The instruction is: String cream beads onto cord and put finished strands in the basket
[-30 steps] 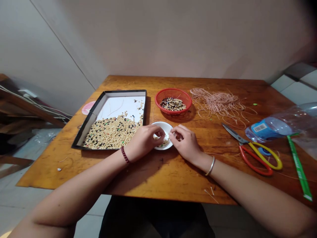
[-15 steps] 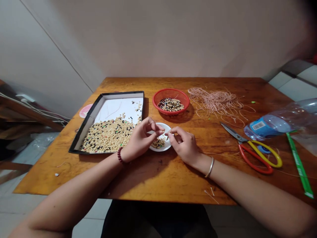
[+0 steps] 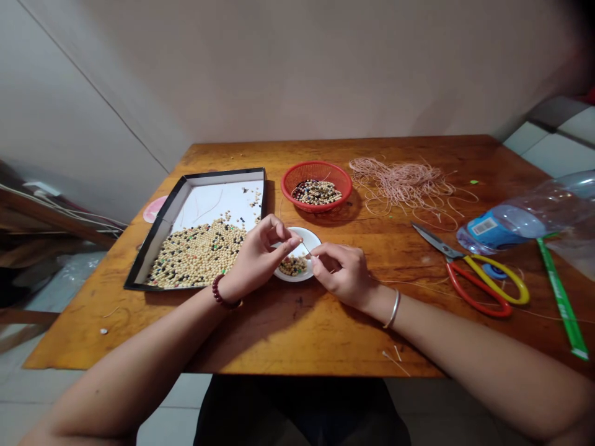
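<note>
Over a small white bowl (image 3: 310, 236) of mixed beads, both hands are pinched close together. My left hand (image 3: 263, 251), with a dark red bead bracelet, closes thumb and forefinger on something tiny at the bowl's upper middle. My right hand (image 3: 341, 272), wearing a silver bangle, pinches a thin dark strand (image 3: 305, 248) that spans the gap between the fingertips. Whether a bead sits in the left fingertips is too small to tell. Beads (image 3: 292, 266) lie at the bowl's lower left.
A black-edged tray (image 3: 155, 238) of beads stands left. Behind the bowl is a red basket (image 3: 317, 166) with beads. To the right lie tangled pink cord (image 3: 404, 183), scissors (image 3: 478, 279), a plastic bottle (image 3: 506, 226) and a green strip (image 3: 562, 300).
The right fingers have turned and moved slightly down and left, and the thin strand now shows between the hands. The whole view has shifted a little.
</note>
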Tool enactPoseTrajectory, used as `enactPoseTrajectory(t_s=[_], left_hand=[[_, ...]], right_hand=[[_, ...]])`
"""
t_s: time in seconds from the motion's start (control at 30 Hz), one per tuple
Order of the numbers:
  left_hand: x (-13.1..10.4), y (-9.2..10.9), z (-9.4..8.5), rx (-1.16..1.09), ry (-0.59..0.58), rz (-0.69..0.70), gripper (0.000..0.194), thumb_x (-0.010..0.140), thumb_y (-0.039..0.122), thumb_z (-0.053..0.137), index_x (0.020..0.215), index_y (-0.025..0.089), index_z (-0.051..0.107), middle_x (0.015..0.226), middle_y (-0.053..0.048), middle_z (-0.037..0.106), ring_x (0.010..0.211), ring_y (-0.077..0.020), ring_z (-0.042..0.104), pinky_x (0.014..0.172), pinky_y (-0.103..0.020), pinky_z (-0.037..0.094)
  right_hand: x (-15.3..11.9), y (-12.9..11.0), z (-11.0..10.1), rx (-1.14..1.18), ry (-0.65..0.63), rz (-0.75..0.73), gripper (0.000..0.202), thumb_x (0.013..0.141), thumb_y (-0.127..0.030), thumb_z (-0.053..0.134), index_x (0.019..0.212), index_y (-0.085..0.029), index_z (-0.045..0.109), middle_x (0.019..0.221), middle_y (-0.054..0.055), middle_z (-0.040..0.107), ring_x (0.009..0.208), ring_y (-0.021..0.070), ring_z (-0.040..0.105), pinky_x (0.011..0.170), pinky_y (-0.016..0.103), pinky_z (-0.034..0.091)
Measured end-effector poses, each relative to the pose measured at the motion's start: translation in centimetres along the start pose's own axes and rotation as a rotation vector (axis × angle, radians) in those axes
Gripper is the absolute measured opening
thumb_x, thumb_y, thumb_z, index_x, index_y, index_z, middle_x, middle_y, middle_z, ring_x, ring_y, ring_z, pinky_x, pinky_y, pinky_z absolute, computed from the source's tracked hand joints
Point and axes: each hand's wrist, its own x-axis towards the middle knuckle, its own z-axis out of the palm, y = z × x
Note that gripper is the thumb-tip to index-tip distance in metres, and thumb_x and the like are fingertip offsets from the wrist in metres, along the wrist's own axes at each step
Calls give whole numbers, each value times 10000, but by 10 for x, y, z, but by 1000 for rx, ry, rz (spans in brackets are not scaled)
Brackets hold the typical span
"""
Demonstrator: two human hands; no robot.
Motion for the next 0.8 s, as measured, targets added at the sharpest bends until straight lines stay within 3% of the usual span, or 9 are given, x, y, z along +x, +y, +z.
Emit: enactPoseTrajectory(t_s=[0.8], left_hand=[[0, -2, 1, 5, 8, 2, 287, 833, 321, 643, 789, 179, 398, 778, -8, 572, 599, -64, 484, 527, -169, 411]], right_hand=[[-1, 2, 1, 34, -4, -50, 77, 787, -195, 576, 724, -185, 619, 581, -30, 594, 504, 88, 506, 530, 206, 387]])
